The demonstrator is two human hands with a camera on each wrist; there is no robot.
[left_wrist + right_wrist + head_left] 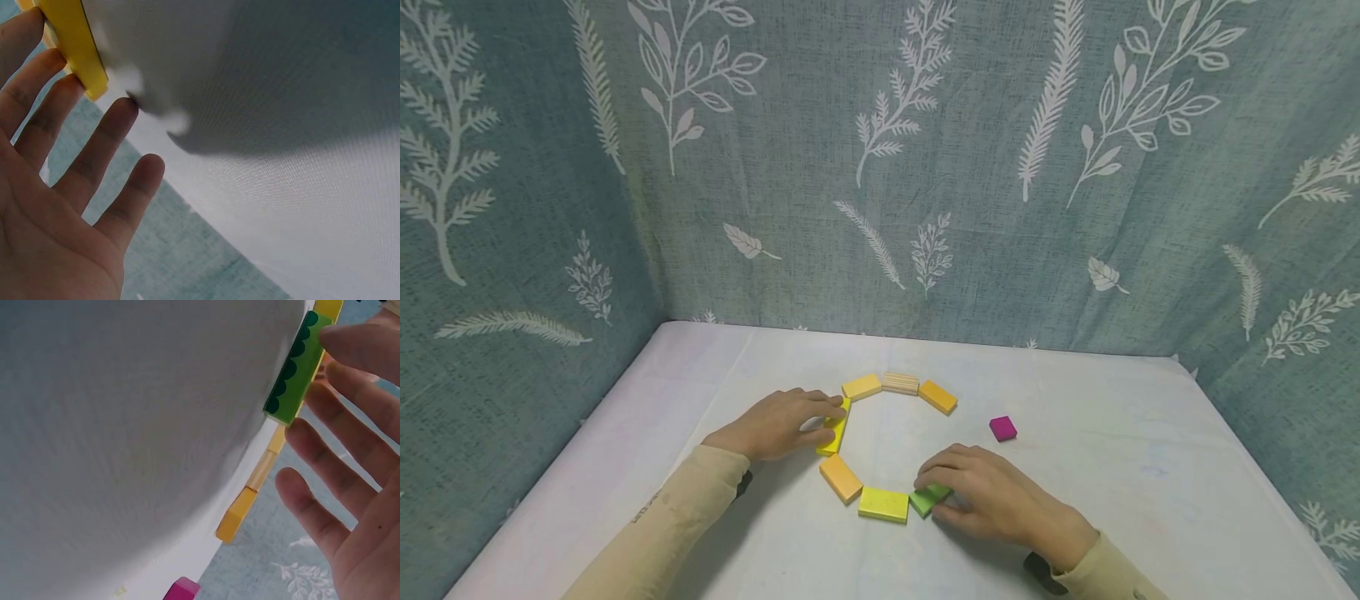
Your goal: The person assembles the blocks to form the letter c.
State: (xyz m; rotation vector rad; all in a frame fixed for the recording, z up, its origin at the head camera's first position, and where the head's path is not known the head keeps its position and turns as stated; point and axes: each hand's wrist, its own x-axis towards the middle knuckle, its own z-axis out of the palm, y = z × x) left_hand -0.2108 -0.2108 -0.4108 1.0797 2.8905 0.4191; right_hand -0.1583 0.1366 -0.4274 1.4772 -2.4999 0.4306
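My left hand [786, 423] holds a yellow block [837, 427] at the left of a curved row, thumb and fingertips against it. In the left wrist view, the ring and little fingers of the left hand [69, 181] stay apart from that yellow block [75, 44]. My right hand [988, 493] pinches a green block [928, 497] at the row's lower right end, partly covering it. In the right wrist view, the green block [297, 372] shows dark scallops, with the right hand's [356, 456] thumb and fingers at it. A bright yellow block [883, 505] lies next to it.
Along the curve also lie an orange block [841, 478], a light orange block [861, 387], a pale striped block [900, 382] and another orange block [938, 397]. A magenta block [1003, 428] sits apart, outside the curve. Leaf-patterned cloth [820, 275] surrounds the white table [1150, 467].
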